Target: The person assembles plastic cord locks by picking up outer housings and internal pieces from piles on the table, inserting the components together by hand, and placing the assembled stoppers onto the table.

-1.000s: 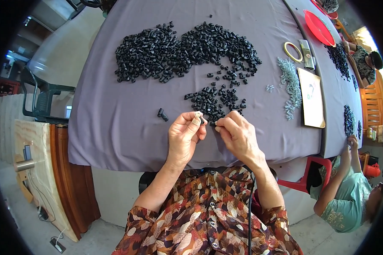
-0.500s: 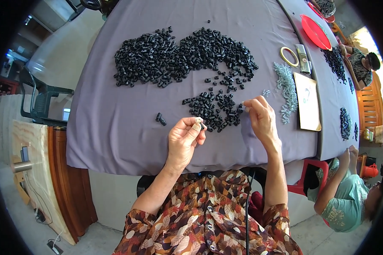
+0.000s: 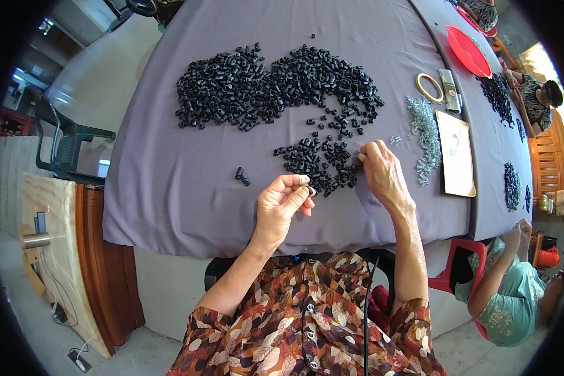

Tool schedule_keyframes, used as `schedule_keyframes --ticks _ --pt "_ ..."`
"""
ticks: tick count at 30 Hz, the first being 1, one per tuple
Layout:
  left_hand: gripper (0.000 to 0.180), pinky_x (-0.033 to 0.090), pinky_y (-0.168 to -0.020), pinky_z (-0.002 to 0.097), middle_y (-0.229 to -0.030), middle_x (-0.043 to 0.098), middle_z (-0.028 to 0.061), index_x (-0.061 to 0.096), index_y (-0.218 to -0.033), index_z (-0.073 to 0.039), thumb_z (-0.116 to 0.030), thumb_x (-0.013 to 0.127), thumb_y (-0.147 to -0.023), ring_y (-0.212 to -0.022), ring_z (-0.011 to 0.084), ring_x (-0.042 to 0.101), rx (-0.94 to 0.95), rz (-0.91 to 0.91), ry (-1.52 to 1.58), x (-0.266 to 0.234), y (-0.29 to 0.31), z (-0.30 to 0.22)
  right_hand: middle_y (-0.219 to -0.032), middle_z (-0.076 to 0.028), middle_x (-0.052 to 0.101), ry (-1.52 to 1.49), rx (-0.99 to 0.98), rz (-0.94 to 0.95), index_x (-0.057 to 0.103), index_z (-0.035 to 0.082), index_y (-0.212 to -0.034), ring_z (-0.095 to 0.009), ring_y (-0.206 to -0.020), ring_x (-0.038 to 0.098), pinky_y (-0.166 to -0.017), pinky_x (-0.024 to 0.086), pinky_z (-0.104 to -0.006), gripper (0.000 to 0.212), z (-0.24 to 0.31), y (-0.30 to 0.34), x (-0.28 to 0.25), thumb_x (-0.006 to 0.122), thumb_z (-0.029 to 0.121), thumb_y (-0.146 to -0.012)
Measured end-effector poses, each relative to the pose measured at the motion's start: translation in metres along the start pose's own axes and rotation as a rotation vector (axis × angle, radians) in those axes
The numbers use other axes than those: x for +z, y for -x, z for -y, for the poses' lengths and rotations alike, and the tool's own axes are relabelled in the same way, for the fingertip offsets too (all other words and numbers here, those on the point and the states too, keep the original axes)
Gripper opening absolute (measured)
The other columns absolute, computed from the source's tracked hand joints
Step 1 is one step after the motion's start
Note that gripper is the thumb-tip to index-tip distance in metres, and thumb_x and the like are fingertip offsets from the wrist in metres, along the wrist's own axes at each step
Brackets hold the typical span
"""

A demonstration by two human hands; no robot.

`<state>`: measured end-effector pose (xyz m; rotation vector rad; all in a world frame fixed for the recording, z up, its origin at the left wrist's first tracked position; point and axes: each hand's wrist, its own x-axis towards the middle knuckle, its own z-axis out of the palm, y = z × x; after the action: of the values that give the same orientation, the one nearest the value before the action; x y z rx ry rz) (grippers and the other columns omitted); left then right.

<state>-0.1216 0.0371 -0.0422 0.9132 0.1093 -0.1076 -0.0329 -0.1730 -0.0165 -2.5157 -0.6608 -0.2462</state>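
Observation:
My left hand (image 3: 281,205) is closed in a pinch in front of the small pile, with a small black plastic fitting (image 3: 311,190) partly showing between thumb and fingers. At the pile's right edge, my right hand (image 3: 383,174) has its fingers bent together; whatever they hold is hidden. The small pile of black fittings (image 3: 304,158) lies between and beyond both hands. To the left, a few black fittings (image 3: 242,176) lie apart on the grey cloth (image 3: 169,194).
A large heap of black fittings (image 3: 225,88) spreads farther back. Rightward are clear plastic pieces (image 3: 425,141), a tape roll (image 3: 422,86), a cardboard sheet (image 3: 455,163) and a red basin (image 3: 465,53). Other people sit along the right side, one in a green top (image 3: 511,307).
My left hand has shifted slightly right in the picture, still pinching the fitting. My right fingers have curled in more at the small pile's edge. The whole view has shifted slightly.

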Motion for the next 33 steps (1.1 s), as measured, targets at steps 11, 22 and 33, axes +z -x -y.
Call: schedule_keyframes --ticks 11,22,33 --pt "0.013 0.051 -0.06 0.0237 -0.084 0.063 0.0064 0.059 -0.1 -0.002 -0.007 0.057 -0.088 -0.067 0.0111 0.059 -0.16 -0.037 -0.019 0.016 0.011 0.01 -0.074 -0.001 0.056 -1.148 0.52 -0.006 0.054 -0.001 -0.094 -0.008 -0.062 0.055 -0.057 0.047 -0.0218 0.009 0.05 0.055 0.006 0.056 -0.002 -0.085" --pt "0.008 0.044 -0.054 0.0195 -0.075 0.059 0.0011 0.058 -0.095 -0.004 -0.007 0.058 -0.088 -0.061 0.0073 0.054 -0.139 -0.082 -0.022 0.033 0.006 0.016 -0.08 -0.006 0.06 -1.408 0.436 0.008 0.053 0.0 -0.092 -0.011 -0.068 0.06 -0.064 0.052 -0.0243 0.009 0.052 0.07 0.026 0.059 -0.002 -0.085" --pt "0.008 0.042 -0.052 0.0182 -0.073 0.057 0.0008 0.057 -0.092 -0.002 -0.008 0.06 -0.087 -0.058 0.0051 0.05 -0.086 -0.091 -0.054 0.037 0.007 0.021 -0.078 -0.004 0.059 -1.361 0.418 -0.054 0.052 -0.001 -0.091 -0.009 -0.067 0.058 -0.063 0.051 -0.0223 0.008 0.056 0.071 0.028 0.056 -0.004 -0.085"
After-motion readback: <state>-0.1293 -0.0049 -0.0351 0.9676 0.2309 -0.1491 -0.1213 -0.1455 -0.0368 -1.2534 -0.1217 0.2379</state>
